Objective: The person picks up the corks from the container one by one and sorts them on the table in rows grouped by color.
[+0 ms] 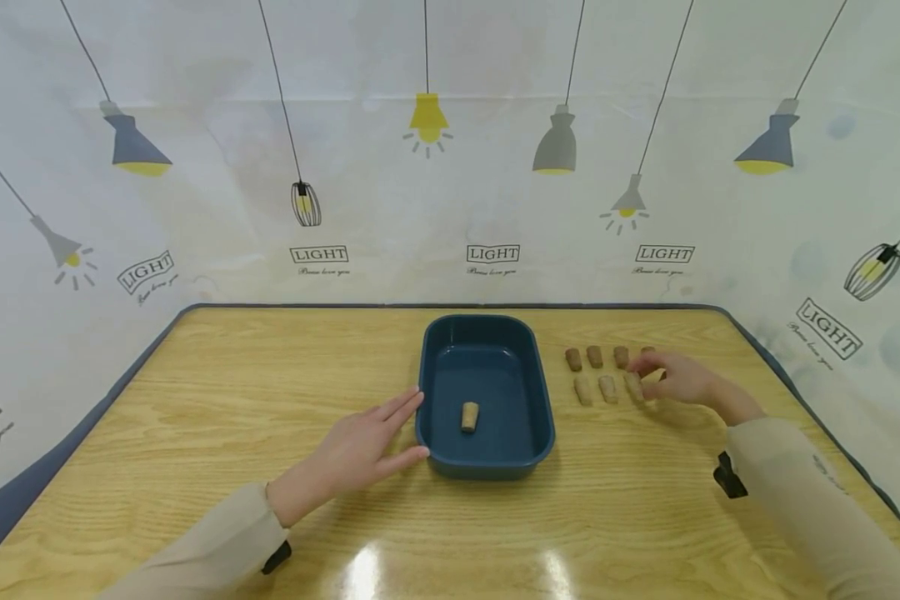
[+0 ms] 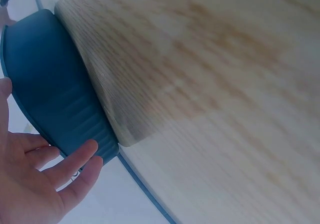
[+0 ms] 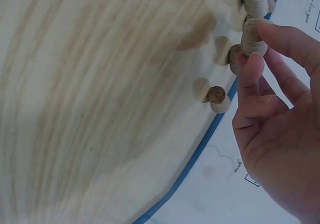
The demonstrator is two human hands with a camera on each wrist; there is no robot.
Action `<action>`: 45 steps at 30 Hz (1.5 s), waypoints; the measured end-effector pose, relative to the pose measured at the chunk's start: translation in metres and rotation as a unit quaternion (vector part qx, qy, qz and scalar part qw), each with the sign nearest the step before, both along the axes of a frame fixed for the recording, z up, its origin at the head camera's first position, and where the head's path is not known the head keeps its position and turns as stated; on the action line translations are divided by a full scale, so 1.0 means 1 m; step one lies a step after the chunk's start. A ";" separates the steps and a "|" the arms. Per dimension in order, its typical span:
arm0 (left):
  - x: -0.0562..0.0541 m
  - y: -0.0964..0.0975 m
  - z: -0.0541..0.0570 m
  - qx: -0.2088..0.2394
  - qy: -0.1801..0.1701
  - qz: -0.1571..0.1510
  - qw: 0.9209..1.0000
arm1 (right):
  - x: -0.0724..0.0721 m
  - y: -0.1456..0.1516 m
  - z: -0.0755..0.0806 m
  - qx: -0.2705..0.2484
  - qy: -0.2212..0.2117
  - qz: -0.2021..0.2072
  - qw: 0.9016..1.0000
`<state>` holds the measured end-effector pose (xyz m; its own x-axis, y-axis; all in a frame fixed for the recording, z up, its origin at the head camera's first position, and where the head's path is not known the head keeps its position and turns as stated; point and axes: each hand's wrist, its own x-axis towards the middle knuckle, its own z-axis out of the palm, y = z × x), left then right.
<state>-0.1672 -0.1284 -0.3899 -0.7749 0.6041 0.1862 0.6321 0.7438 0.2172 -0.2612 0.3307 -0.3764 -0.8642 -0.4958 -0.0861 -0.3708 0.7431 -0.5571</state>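
Note:
A blue rectangular tray (image 1: 487, 468) stands on the wooden table, with one light cork (image 1: 469, 417) upright inside it. Straight fingers of my left hand (image 1: 356, 450) touch the tray's left rim; the left wrist view shows that hand (image 2: 37, 179) spread along the tray's side wall (image 2: 60, 83). To the right of the tray, my right hand (image 1: 678, 379) pinches a light cork (image 3: 254, 37) between thumb and fingertips. That cork is the right end of the front row, beside another light cork (image 1: 607, 389). Fingers partly cover the far-right dark cork (image 1: 648, 350).
Behind the light corks runs a row of dark corks, among them a dark cork (image 1: 595, 357). Another light cork (image 1: 582, 391) is nearest the tray. A printed backdrop (image 1: 390, 200) with lamp pictures rises behind the table (image 1: 270, 367).

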 end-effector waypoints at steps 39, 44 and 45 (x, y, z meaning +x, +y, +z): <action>0.002 0.000 0.000 0.001 0.021 0.000 1.000 | 0.004 -0.004 0.005 0.017 0.018 -0.017 1.000; 0.002 0.001 0.000 0.000 0.017 0.001 1.000 | 0.006 -0.022 0.019 -0.006 0.044 -0.001 0.999; 0.002 0.001 0.000 0.001 0.016 0.001 1.000 | 0.007 -0.027 0.022 -0.005 0.047 0.001 0.999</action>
<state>-0.1657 -0.1276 -0.3895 -0.7700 0.6020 0.2116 0.6370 0.7447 0.1991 -0.2540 0.3037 -0.3547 -0.8670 -0.4983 0.0007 -0.4239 0.7368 -0.5268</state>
